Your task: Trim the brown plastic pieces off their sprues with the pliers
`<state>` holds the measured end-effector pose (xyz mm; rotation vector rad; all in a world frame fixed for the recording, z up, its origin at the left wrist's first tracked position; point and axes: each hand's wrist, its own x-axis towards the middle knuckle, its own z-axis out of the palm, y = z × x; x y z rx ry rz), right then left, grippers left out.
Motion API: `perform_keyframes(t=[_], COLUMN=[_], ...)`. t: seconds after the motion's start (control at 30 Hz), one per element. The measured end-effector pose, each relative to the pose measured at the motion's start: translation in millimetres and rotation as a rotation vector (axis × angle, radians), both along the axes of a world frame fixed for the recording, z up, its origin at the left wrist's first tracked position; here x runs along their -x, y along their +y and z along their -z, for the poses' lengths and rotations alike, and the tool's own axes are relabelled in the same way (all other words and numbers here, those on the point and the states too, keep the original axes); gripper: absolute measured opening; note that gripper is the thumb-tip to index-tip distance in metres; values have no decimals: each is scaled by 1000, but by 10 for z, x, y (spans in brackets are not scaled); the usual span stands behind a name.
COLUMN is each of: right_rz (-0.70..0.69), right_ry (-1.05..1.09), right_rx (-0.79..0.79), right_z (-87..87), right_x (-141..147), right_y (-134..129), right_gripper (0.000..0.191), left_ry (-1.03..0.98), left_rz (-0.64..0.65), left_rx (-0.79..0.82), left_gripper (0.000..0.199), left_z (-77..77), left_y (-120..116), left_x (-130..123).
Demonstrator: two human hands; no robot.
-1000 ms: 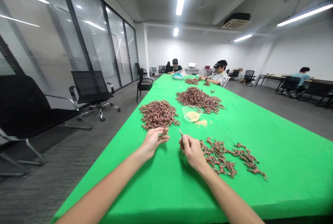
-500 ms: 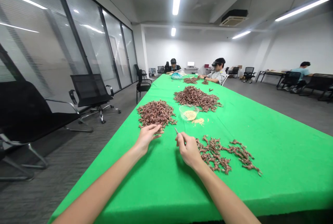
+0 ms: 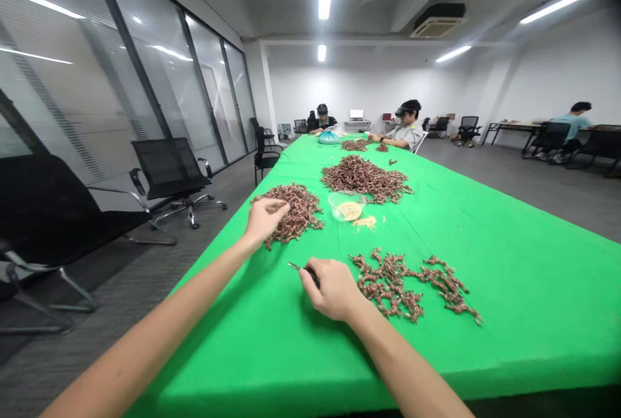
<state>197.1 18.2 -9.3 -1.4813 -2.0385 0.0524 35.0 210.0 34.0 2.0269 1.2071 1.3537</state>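
Observation:
My left hand [image 3: 268,216] is over the left pile of small reddish-brown knotted pieces [image 3: 301,214], its fingers pinched together at the pile; what lies between the fingertips is too small to name. My right hand [image 3: 330,287] is closed around a small dark-handled tool [image 3: 313,275] with a thin metal tip pointing left, low over the green cloth. Just right of that hand lies a loose spread of similar brown pieces [image 3: 392,282]. A clear bowl [image 3: 334,209] of pale yellowish bits stands between the piles, with more bits [image 3: 366,222] spilled beside it.
A larger brown pile [image 3: 363,178] sits beyond the bowl on the green-covered table [image 3: 509,314]. Farther back are small piles, a blue plastic bag [image 3: 328,137] and two seated people. Black chairs [image 3: 167,165] stand left of the table.
My left hand has moved left and forward onto the left pile, its fingers closing. My right hand has shifted slightly left and nearer, and its tool now points left.

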Motion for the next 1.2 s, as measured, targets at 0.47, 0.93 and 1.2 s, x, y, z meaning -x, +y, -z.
perform_keyframes(t=[0.47,0.93,1.2], right_rz=[-1,-1,-87], right_ry=[-39,-359,-373], right_rx=[24,36,-65], right_z=[-11,68,209], right_x=[-43,58,27], right_y=[10,45,125], right_gripper=[33,48,45], left_ry=[-93,409,761], left_rz=[-188,684,671], left_rx=[157,377,235], left_gripper=[30,39,42], left_z=[-587,-122,204], left_y=[520,-772,-863], left_x=[-183,-892,-1394])
